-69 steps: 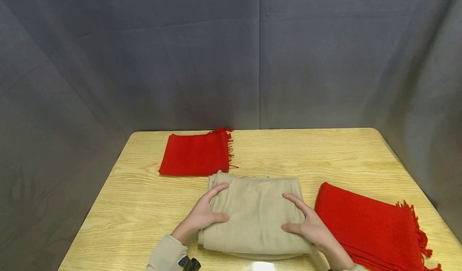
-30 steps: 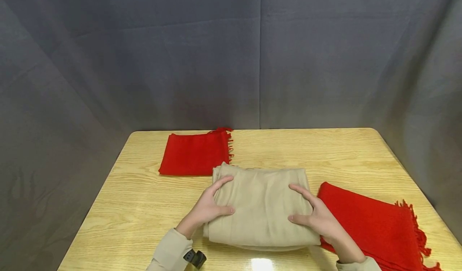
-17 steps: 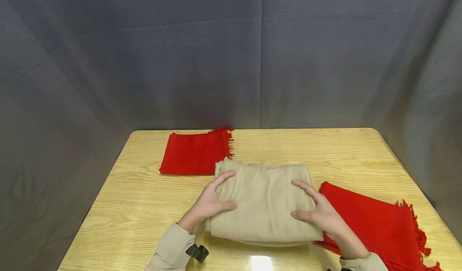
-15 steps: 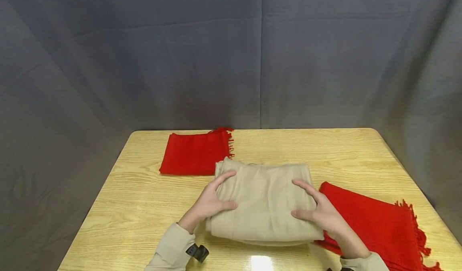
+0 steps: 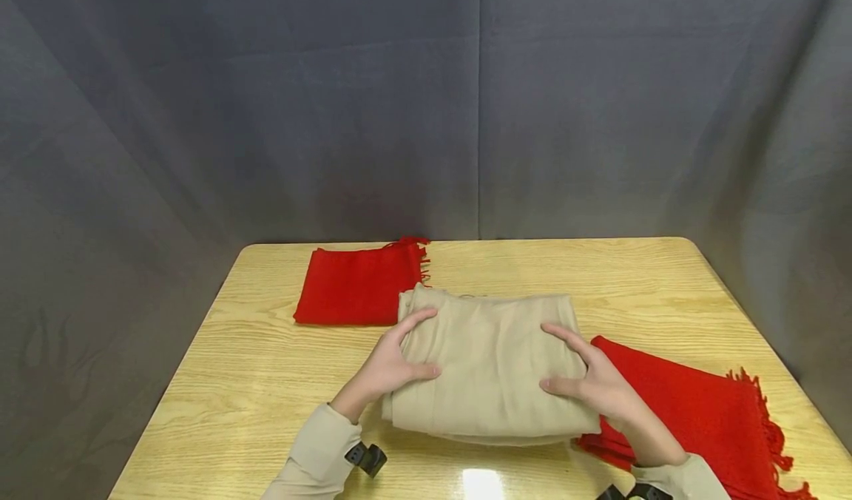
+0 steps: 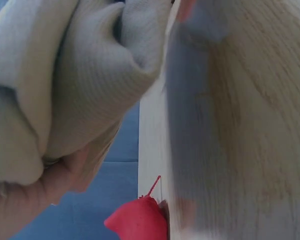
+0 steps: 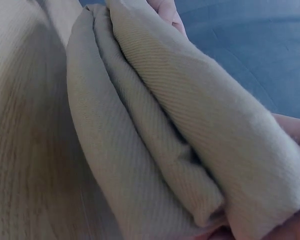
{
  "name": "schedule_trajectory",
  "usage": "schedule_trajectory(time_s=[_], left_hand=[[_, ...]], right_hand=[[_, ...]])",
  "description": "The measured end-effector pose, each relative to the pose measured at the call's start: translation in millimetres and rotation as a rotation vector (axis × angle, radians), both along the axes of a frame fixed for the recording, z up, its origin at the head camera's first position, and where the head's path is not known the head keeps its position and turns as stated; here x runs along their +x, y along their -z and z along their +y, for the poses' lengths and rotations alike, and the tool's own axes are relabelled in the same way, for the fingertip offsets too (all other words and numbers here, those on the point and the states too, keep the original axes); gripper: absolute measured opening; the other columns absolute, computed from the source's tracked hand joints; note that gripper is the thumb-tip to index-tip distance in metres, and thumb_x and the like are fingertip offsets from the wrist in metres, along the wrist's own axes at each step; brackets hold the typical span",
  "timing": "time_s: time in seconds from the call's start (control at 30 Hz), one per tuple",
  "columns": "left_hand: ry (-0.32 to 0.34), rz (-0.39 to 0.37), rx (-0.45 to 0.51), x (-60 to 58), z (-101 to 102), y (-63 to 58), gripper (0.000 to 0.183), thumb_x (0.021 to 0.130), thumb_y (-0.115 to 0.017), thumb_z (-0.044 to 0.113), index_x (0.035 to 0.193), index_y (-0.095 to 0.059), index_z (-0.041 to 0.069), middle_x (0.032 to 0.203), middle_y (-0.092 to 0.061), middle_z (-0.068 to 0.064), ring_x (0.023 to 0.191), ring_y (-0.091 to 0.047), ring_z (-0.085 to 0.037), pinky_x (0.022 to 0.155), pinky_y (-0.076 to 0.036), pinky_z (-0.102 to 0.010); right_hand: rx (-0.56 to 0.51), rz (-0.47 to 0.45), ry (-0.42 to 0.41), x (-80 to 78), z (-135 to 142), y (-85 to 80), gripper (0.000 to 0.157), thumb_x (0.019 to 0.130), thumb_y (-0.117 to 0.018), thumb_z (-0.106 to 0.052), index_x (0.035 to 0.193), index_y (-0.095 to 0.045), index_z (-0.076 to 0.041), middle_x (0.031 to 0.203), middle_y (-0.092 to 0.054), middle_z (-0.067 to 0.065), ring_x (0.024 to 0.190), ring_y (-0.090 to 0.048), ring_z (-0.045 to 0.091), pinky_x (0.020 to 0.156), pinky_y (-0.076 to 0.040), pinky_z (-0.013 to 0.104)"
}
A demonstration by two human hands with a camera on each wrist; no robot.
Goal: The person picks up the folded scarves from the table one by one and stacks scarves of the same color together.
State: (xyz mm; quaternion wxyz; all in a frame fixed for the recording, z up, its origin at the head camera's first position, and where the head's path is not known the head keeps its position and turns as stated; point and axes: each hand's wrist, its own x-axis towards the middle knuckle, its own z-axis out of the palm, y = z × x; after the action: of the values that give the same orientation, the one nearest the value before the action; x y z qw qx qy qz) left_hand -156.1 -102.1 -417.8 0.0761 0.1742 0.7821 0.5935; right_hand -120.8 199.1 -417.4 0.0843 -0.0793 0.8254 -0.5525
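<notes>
Head view: both forearms reach in from the bottom edge, angled inward, with the left hand (image 5: 389,363) just below the centre of the frame and the right hand (image 5: 599,385) right of centre. Each hand grips one end of the folded beige cloth (image 5: 489,370), thumb and one finger spread apart on its upper face, the other fingers curled round the side and underneath. The fingers of both hands are thus clamped on the beige cloth, which sits at lower centre. The left wrist view shows a gap between the beige cloth and the worktop (image 5: 259,382), so it is held raised.

Counted: one beige cloth, with several fold layers visible in the right wrist view; two red cloths with fringes, a smaller one (image 5: 356,285) left of centre, partly covered by the beige cloth's corner, and a larger one (image 5: 692,411) at lower right; two beige sleeves (image 5: 319,452); one grey curtain (image 5: 366,130) filling the upper frame.
</notes>
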Motion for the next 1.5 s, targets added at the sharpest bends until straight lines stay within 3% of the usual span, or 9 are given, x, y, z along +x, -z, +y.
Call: schedule_trajectory(time_s=[0.17, 0.6, 0.67, 0.9, 0.97, 1.2, 1.5], left_hand=[[0.007, 0.010, 0.002, -9.4, -2, 13.1, 0.074, 0.066, -0.077, -0.001, 0.132, -0.046, 0.014, 0.137, -0.040, -0.005, 0.123, -0.035, -0.023, 0.100, -0.026, -0.051], [0.010, 0.032, 0.000, -18.9, 1, 6.5, 0.074, 0.066, -0.076, -0.003, 0.132, -0.047, 0.013, 0.138, -0.040, -0.005, 0.128, -0.031, -0.023, 0.102, -0.024, -0.050], [0.009, 0.029, 0.001, -18.9, 2, 3.4, 0.074, 0.067, -0.076, -0.004, 0.132, -0.046, 0.012, 0.139, -0.039, -0.007, 0.128, -0.030, -0.024, 0.102, -0.023, -0.050], [0.014, 0.040, -0.014, -8.7, 6, -27.1, 0.069, 0.069, -0.072, -0.006, 0.131, -0.044, 0.001, 0.136, -0.040, -0.016, 0.125, -0.033, -0.031, 0.100, -0.026, -0.052], [0.020, 0.044, -0.021, -9.5, 7, -29.6, 0.068, 0.069, -0.071, -0.006, 0.131, -0.044, 0.001, 0.137, -0.040, -0.015, 0.126, -0.033, -0.031, 0.101, -0.026, -0.051], [0.018, 0.065, -0.019, -31.7, 5, -1.6, 0.072, 0.068, -0.075, -0.001, 0.132, -0.045, 0.010, 0.137, -0.041, -0.007, 0.125, -0.034, -0.025, 0.100, -0.027, -0.051], [0.006, 0.112, -0.029, -37.8, 7, -2.9, 0.071, 0.067, -0.077, 0.002, 0.131, -0.047, 0.011, 0.135, -0.044, -0.005, 0.125, -0.035, -0.021, 0.101, -0.026, -0.048]], right_hand=[[0.012, 0.006, -0.006, -3.0, 2, -3.4, 0.074, 0.072, -0.073, -0.008, 0.137, -0.039, -0.014, 0.143, -0.027, 0.014, 0.127, -0.022, 0.032, 0.093, -0.027, 0.053], [-0.015, 0.025, -0.032, -12.0, 4, -10.8, 0.073, 0.073, -0.072, -0.007, 0.137, -0.038, -0.013, 0.143, -0.029, 0.012, 0.130, -0.018, 0.032, 0.096, -0.020, 0.059], [-0.010, 0.029, -0.034, -13.4, 5, -12.4, 0.073, 0.073, -0.072, -0.006, 0.137, -0.038, -0.012, 0.143, -0.028, 0.014, 0.130, -0.017, 0.033, 0.096, -0.019, 0.059], [-0.006, 0.021, -0.035, -18.5, 7, -15.9, 0.073, 0.073, -0.072, -0.007, 0.137, -0.038, -0.012, 0.143, -0.027, 0.014, 0.129, -0.018, 0.033, 0.096, -0.020, 0.058], [-0.002, 0.017, -0.035, -19.9, 8, -16.7, 0.073, 0.074, -0.072, -0.007, 0.138, -0.038, -0.013, 0.144, -0.026, 0.014, 0.130, -0.017, 0.033, 0.096, -0.021, 0.058], [0.026, 0.020, -0.025, -25.1, 9, -20.7, 0.074, 0.073, -0.073, -0.008, 0.138, -0.038, -0.012, 0.143, -0.027, 0.015, 0.126, -0.023, 0.033, 0.095, -0.027, 0.053], [0.007, 0.023, -0.028, -32.4, 10, -22.0, 0.073, 0.073, -0.072, -0.007, 0.138, -0.037, -0.011, 0.143, -0.026, 0.015, 0.125, -0.022, 0.033, 0.096, -0.024, 0.053]])
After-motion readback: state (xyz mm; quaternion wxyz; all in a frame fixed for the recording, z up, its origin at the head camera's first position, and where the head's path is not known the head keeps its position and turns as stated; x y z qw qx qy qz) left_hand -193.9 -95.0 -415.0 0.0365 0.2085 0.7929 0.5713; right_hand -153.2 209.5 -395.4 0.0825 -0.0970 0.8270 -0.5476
